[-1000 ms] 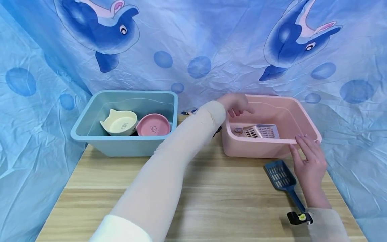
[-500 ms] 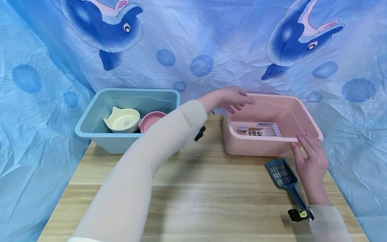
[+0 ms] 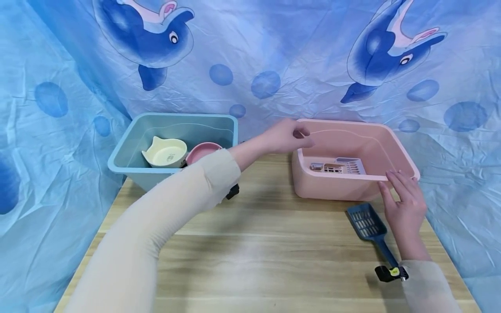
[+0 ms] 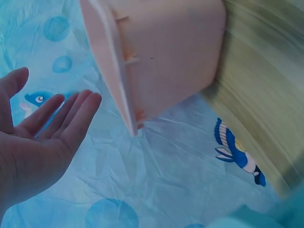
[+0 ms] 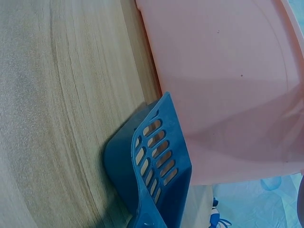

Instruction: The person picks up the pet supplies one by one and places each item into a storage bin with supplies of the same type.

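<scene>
The left hand (image 3: pixel 287 135) is held in the air by the back left corner of a pink bin (image 3: pixel 358 190), its fingers loosely bent. In the left wrist view this hand (image 4: pixel 45 137) is apart from the bin's rim (image 4: pixel 118 71) and holds nothing. At the bin's front right corner, the right hand (image 3: pixel 407 208) rests its fairly straight fingers on the rim, thumb against the outer front. A dark blue slotted litter scoop (image 3: pixel 366 221) lies on the table below that hand. Inside the pink bin lie a pale slotted scoop (image 3: pixel 351 165) and a smaller pinkish slotted one (image 3: pixel 332 168).
A blue bin (image 3: pixel 172 118) stands at the back left, holding a cream cat-eared bowl (image 3: pixel 166 153) and a pink bowl (image 3: pixel 203 151). The left forearm partly covers its front. Under both bins is a wooden table (image 3: pixel 250 261). A blue dolphin-print sheet (image 3: pixel 266 48) hangs behind.
The left hand has drawn back leftward from above the pink bin's left side, its forearm shifting left too. The right hand stays on the rim. The view has shifted slightly.
</scene>
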The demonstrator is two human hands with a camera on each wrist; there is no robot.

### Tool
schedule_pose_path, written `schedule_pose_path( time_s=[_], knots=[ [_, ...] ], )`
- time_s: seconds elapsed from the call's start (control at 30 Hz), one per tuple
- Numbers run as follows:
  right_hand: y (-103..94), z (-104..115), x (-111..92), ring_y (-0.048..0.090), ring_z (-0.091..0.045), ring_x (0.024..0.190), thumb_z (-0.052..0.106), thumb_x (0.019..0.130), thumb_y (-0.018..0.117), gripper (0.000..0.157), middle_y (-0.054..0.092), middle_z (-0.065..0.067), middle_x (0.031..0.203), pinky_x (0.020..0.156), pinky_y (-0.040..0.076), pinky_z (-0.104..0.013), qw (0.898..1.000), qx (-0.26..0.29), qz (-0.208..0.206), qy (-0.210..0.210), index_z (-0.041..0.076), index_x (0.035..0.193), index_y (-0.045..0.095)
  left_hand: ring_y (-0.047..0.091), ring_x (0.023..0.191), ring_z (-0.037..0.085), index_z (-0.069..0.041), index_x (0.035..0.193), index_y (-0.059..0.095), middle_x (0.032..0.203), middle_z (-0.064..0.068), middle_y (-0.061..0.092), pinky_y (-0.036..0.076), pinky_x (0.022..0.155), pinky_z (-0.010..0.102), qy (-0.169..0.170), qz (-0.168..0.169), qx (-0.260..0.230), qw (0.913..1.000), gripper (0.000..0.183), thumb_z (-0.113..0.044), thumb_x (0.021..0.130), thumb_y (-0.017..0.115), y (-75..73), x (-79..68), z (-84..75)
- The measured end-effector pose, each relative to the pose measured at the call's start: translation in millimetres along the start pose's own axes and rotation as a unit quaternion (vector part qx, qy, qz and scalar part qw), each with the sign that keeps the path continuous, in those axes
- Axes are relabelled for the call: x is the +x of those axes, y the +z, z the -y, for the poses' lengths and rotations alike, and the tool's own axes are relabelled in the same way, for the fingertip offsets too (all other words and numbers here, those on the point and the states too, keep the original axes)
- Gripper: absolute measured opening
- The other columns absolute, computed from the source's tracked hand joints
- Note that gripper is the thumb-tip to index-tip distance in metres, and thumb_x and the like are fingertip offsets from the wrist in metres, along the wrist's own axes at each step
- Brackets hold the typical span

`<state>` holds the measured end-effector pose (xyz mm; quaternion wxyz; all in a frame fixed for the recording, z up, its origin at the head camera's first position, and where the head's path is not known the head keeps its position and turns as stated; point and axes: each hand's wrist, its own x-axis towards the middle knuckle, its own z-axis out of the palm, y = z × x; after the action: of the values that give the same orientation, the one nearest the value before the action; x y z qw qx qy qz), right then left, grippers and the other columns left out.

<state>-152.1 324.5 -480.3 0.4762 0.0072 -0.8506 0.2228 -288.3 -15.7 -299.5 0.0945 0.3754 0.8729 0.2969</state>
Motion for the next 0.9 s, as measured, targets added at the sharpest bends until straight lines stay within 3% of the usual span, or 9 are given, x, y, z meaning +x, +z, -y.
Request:
schedule_pose_path(
  time_s=[0.13, 0.3, 0.43, 0.57, 0.7, 0.9],
  knots=[
    [-1.3, 0.4, 0.7, 0.065, -0.047, 0.128, 0.011, 0.093, 0.083, 0.039, 0.072, -0.024, 0.13, 0.128, 0.034, -0.046, 1.0, -0.005, 0.007, -0.004, 0.001, 0.13, 0.075, 0.067, 0.125, 0.02, -0.007, 0.141, 0.067, 0.137, 0.009, 0.072, 0.053, 0.107, 0.029, 0.035, -0.045, 0.076, 0.9955, 0.045, -0.035, 0.107, 0.067, 12.2, -20.6, 2.8],
    [-2.8, 0.1, 1.8, 0.064, -0.051, 0.126, 0.013, 0.097, 0.079, 0.039, 0.071, -0.027, 0.13, 0.129, 0.033, -0.048, 1.0, -0.015, 0.018, -0.019, -0.002, 0.132, 0.072, 0.065, 0.129, 0.022, -0.012, 0.144, 0.066, 0.142, 0.008, 0.068, 0.055, 0.108, 0.035, 0.083, -0.083, 0.195, 0.9737, 0.047, -0.036, 0.105, 0.07, 35.3, -41.8, 8.3],
    [-3.2, 1.0, 2.7, 0.065, -0.049, 0.126, 0.01, 0.093, 0.083, 0.039, 0.073, -0.025, 0.128, 0.128, 0.034, -0.048, 1.0, -0.007, 0.011, -0.014, 0.0, 0.13, 0.075, 0.063, 0.133, 0.026, -0.012, 0.147, 0.065, 0.147, 0.01, 0.064, 0.054, 0.11, 0.037, 0.135, -0.112, 0.266, 0.9478, 0.05, -0.035, 0.103, 0.072, 59.1, -50.1, 21.3],
    [-3.6, 0.4, 3.9, 0.066, -0.045, 0.127, 0.011, 0.092, 0.085, 0.038, 0.074, -0.022, 0.127, 0.128, 0.035, -0.045, 1.0, -0.002, 0.009, -0.004, 0.003, 0.128, 0.076, 0.061, 0.138, 0.03, -0.012, 0.147, 0.065, 0.149, 0.013, 0.064, 0.044, 0.122, 0.041, 0.191, -0.164, 0.316, 0.9149, 0.049, -0.036, 0.105, 0.07, 85.9, -49.0, 35.8],
    [-4.6, 0.0, 4.5, 0.066, -0.044, 0.127, 0.015, 0.095, 0.083, 0.037, 0.074, -0.022, 0.128, 0.128, 0.035, -0.044, 1.0, -0.002, 0.012, -0.007, 0.003, 0.129, 0.076, 0.061, 0.139, 0.029, -0.013, 0.143, 0.069, 0.145, 0.011, 0.068, 0.042, 0.124, 0.045, 0.228, -0.232, 0.33, 0.8861, 0.044, -0.036, 0.106, 0.068, 110.5, -46.2, 44.8],
    [-5.7, -1.2, 4.4, 0.066, -0.045, 0.128, 0.018, 0.096, 0.082, 0.037, 0.074, -0.022, 0.128, 0.128, 0.035, -0.044, 1.0, -0.007, 0.017, -0.009, 0.003, 0.129, 0.076, 0.065, 0.135, 0.026, -0.012, 0.133, 0.075, 0.136, 0.007, 0.074, 0.043, 0.123, 0.044, 0.263, -0.314, 0.323, 0.8532, 0.038, -0.034, 0.103, 0.073, 134.7, -37.6, 53.4]
  ],
)
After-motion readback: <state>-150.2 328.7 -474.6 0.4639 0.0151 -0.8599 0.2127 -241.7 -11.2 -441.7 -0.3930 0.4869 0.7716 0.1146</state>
